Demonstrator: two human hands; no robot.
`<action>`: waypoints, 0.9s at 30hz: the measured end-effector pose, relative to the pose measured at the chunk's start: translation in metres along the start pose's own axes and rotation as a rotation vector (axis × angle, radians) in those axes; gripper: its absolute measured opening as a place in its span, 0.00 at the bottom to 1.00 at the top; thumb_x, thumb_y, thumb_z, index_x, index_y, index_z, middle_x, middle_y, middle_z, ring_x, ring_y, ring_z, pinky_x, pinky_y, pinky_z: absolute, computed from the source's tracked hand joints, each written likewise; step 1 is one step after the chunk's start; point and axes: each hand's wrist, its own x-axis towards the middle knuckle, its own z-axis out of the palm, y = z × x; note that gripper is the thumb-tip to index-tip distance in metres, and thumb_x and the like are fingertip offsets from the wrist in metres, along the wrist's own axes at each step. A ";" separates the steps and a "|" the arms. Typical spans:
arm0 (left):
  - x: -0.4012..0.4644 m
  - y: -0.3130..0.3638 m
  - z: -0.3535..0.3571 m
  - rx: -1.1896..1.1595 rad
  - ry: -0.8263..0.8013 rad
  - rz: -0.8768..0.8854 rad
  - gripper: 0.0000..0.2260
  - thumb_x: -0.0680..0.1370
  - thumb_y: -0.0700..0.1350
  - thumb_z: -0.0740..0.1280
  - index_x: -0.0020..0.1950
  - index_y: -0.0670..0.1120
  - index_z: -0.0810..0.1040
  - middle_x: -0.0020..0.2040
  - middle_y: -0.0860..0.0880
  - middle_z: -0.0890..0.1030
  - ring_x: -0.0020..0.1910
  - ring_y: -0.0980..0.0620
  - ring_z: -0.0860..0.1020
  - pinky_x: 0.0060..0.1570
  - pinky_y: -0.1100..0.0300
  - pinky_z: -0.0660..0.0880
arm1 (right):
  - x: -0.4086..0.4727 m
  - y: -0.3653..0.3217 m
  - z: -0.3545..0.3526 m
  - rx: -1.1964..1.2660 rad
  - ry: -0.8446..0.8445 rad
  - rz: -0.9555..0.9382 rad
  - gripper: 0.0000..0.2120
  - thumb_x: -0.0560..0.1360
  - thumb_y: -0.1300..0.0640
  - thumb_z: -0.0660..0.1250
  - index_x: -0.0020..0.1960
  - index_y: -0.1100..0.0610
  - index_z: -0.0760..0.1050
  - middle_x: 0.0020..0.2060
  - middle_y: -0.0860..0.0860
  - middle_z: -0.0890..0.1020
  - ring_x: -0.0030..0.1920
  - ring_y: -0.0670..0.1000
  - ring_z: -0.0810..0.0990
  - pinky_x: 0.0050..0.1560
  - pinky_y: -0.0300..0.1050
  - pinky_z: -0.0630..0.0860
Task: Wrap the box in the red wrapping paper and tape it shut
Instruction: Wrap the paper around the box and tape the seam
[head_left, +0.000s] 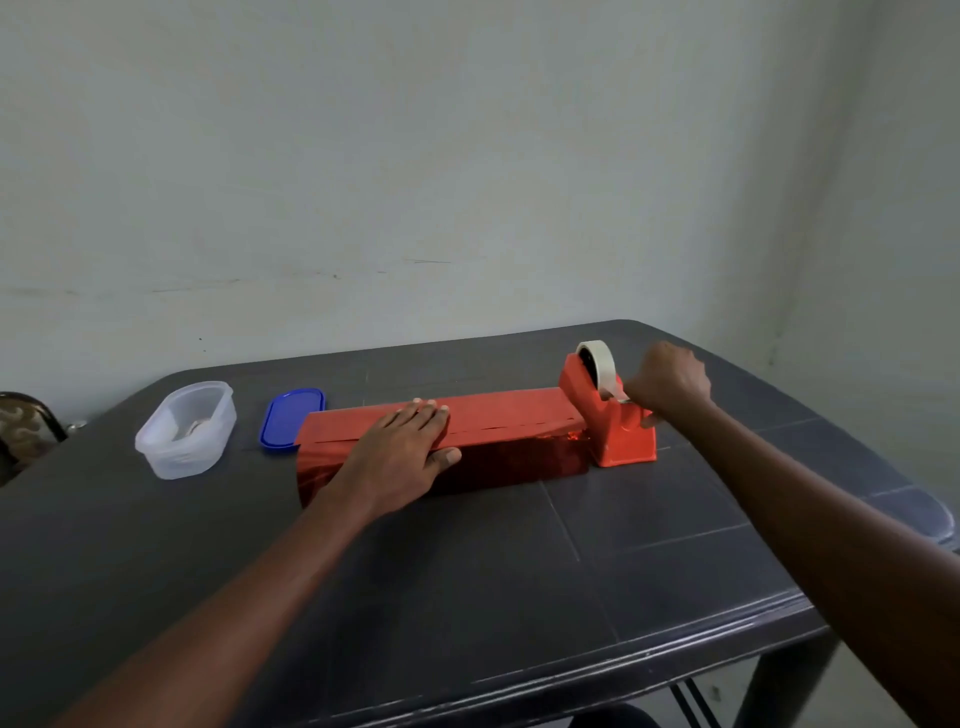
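Pale grey wall fills the upper half of the head view, with a dark grey bench (467, 571) set against it and running toward the camera.

On the bench, about midway across, lies the long box wrapped in red wrapping paper (498, 421). Its top face shows the matte side of the paper, where one edge overlaps along a ragged seam; the front face is shiny and reflective. The left hand (400, 447) rests flat on top of the box toward its left half, fingers (423, 415) straight and close together over the seam, thumb spread down across the front face.

At the box's right end, touching or just beside it, stands a red tape dispenser (610, 415) with a roll of pale tape (600, 364) upright in its cradle. The right hand (667, 382) is at the dispenser's cutter end, fingers curled; they seem to pinch the loose end of the tape, though the tape strip itself is too small to see clearly.

Left of the box, a blue lid (291, 415) lies flat on the bench, just beside the box's left end. Further left stands a clear plastic container (184, 428), open-topped, with something pale inside that cannot be made out.
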 end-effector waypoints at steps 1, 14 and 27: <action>0.001 0.001 0.000 0.001 -0.004 -0.002 0.44 0.71 0.70 0.32 0.82 0.48 0.49 0.82 0.49 0.53 0.81 0.51 0.50 0.78 0.54 0.48 | 0.002 0.000 -0.001 0.056 -0.033 0.038 0.02 0.71 0.65 0.65 0.39 0.63 0.75 0.33 0.57 0.82 0.32 0.58 0.84 0.41 0.49 0.82; 0.001 0.003 -0.002 -0.006 -0.028 -0.014 0.43 0.71 0.70 0.34 0.82 0.49 0.47 0.82 0.50 0.51 0.81 0.52 0.49 0.77 0.55 0.46 | 0.017 -0.001 -0.003 0.534 -0.191 0.315 0.08 0.71 0.67 0.72 0.48 0.66 0.76 0.42 0.63 0.81 0.38 0.68 0.85 0.36 0.65 0.83; -0.002 0.002 0.001 -0.006 0.015 -0.005 0.48 0.69 0.73 0.27 0.82 0.49 0.49 0.82 0.49 0.53 0.81 0.52 0.51 0.76 0.56 0.47 | -0.029 0.045 0.051 0.879 0.094 0.442 0.10 0.68 0.53 0.78 0.32 0.56 0.81 0.22 0.49 0.81 0.33 0.54 0.85 0.50 0.56 0.84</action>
